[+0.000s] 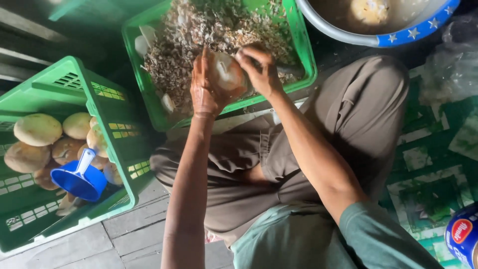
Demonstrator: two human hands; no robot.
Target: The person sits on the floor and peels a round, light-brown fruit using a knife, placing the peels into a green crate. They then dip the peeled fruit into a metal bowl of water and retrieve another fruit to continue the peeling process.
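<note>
Round coconut point(228, 74), brown husk partly pared to white, held upright over a green crate of shavings.

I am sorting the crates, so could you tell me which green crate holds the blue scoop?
The left green crate, holding whole round fruits with the blue scoop; the other holds peelings.

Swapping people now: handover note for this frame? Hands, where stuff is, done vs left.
Left hand cups a round, partly peeled brown fruit over the green crate of peelings.
Right hand is on the fruit's top edge; any tool in it is hidden.
Second green crate, at the person's left, holds unpeeled round fruits and a blue scoop.
Blue-rimmed basin ahead holds pale peeled pieces in liquid.
Done: a thick layer of peelings, some pieces in the basin.
Left: this fruit, plus those in the left crate.
</note>
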